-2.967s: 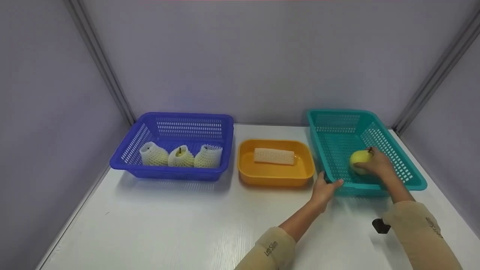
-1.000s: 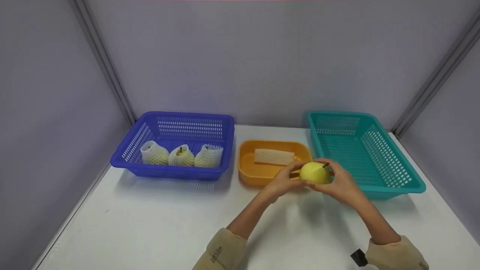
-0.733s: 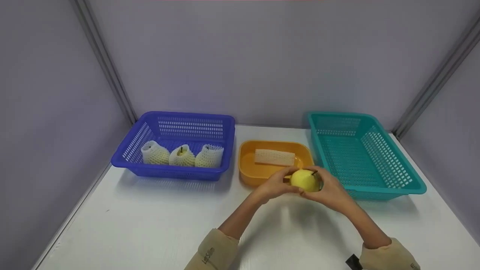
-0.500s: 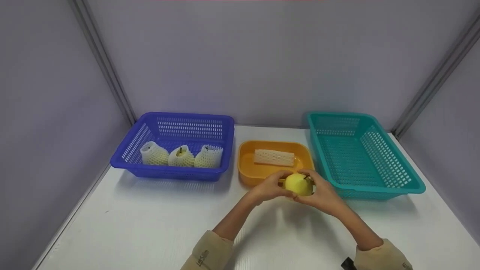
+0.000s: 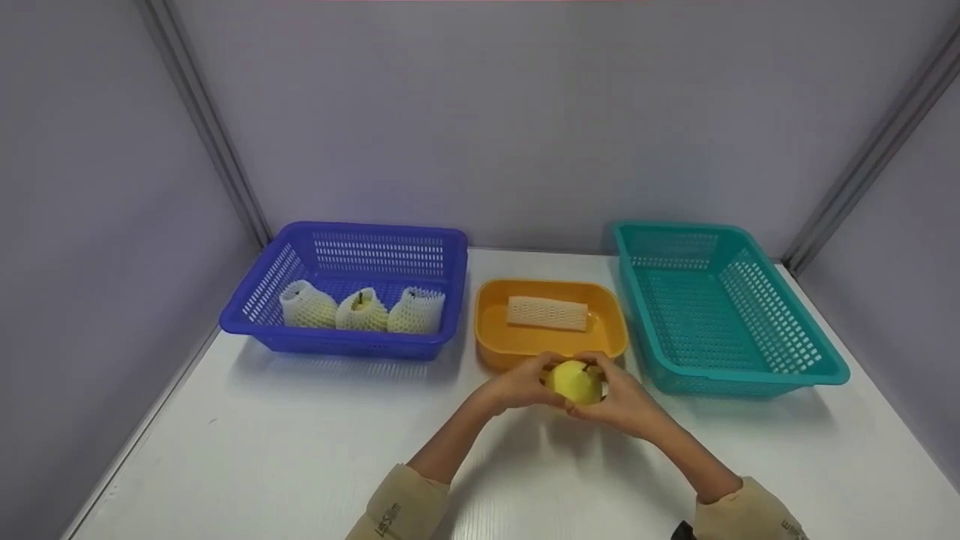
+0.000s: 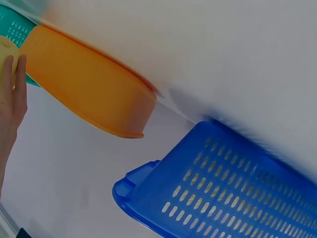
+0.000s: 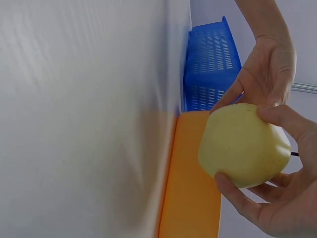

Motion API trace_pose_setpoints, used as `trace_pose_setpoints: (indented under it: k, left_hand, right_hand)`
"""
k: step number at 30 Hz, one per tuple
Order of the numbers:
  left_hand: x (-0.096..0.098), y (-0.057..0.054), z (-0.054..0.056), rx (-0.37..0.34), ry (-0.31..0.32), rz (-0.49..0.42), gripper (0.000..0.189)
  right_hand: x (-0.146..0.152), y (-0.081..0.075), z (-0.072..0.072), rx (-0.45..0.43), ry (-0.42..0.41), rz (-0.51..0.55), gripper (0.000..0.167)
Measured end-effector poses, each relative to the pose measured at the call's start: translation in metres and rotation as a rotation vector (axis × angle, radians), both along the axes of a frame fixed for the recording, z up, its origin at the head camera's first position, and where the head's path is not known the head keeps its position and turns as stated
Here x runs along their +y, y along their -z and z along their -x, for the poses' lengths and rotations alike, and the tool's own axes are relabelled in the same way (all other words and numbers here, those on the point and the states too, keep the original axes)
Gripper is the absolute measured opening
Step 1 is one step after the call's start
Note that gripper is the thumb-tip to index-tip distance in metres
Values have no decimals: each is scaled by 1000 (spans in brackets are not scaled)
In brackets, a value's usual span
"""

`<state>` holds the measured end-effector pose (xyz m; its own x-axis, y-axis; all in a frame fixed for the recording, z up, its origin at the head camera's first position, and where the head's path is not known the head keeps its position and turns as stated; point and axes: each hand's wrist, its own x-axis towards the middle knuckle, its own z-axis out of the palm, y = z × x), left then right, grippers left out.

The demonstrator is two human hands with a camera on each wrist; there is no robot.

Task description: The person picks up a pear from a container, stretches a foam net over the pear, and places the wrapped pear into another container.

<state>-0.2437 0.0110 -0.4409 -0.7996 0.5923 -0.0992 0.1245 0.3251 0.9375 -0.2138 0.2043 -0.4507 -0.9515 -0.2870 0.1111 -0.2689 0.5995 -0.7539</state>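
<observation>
Between both hands, raised over the table in front of the orange tray [image 5: 551,345], is a yellow pear [image 5: 574,382] with a dark stem. The left hand [image 5: 519,388] grips its left side, fingers behind and thumb in front. From the right, the right hand [image 5: 628,401] grips the same pear, its fingers and thumb spread around it in the right wrist view. Only part of the left hand [image 6: 12,99] shows at the edge of the left wrist view. A white foam net sleeve [image 5: 547,313] lies flat in the tray.
At the left a purple-blue basket [image 5: 352,345] holds three pears in foam nets, one of them the middle netted pear [image 5: 362,311]. A teal basket [image 5: 720,379] stands right of the tray. Grey panels [image 5: 525,127] enclose the white table [image 5: 247,450].
The right hand has lifted the pear out of the teal basket. The left hand has let go of that basket's rim and joined on the pear, which both hands have moved left and nearer.
</observation>
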Motion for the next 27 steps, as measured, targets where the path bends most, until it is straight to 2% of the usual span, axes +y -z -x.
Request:
trace_pose_setpoints:
  k: [10, 18, 27]
  left_hand:
    - [-6, 5, -1, 54, 19, 8, 64]
    - [-9, 9, -1, 24, 3, 26, 64]
    - [-13, 12, -3, 27, -14, 56, 60]
  right_hand:
    - [-5, 7, 0, -30, -58, 50, 68]
    - [-6, 13, 1, -30, -79, 50, 67]
    - [-10, 19, 4, -20, -129, 38, 66]
